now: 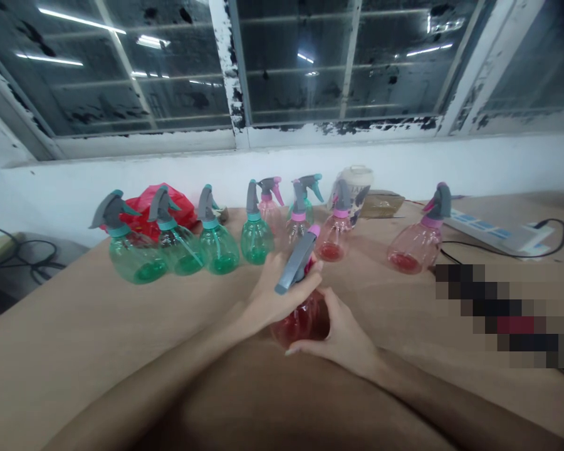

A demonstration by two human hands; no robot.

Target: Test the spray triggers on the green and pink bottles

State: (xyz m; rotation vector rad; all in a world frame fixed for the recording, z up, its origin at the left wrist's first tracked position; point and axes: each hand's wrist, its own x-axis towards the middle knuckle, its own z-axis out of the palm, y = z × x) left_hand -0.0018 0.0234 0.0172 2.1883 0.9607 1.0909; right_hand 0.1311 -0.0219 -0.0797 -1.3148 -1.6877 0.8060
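Note:
Both my hands are around a pink spray bottle [295,326] with a grey trigger head, close to me on the table. My left hand [275,291] wraps the neck just under the head, its fingers partly hidden behind it. Lower down, my right hand [345,332] grips the round body from the right, thumb in front. Beyond them stands a row of spray bottles: several green ones on the left, including a green bottle [219,250], and pink ones further right, such as a pink bottle [333,241] and another pink bottle [413,247].
Behind the row lie a red plastic bag [183,210], a patterned white cup [357,188] and a small brown box [382,205]. A white power strip [498,232] with a black cable is at the right. A pixelated patch covers part of the table there.

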